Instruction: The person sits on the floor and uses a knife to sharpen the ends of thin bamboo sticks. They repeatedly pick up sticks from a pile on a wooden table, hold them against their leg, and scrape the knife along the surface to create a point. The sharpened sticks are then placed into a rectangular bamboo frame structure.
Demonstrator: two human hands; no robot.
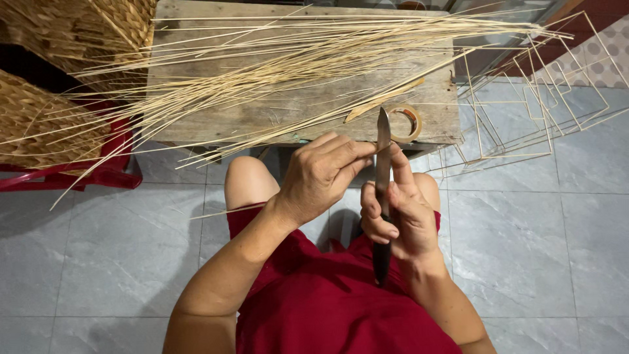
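Above grey tiles, hands pinch a bamboo sliver [393,92] against a knife [383,151].

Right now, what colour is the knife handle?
Black; the knife handle shows below the right hand in the head view.

The floor [98,262] consists of large pale grey glossy tiles with thin joints. A weathered wooden bench [295,111] stands at the top centre. Woven baskets [39,124] sit beyond the bench's left edge on a red plastic chair [98,172]. Lighting is even.
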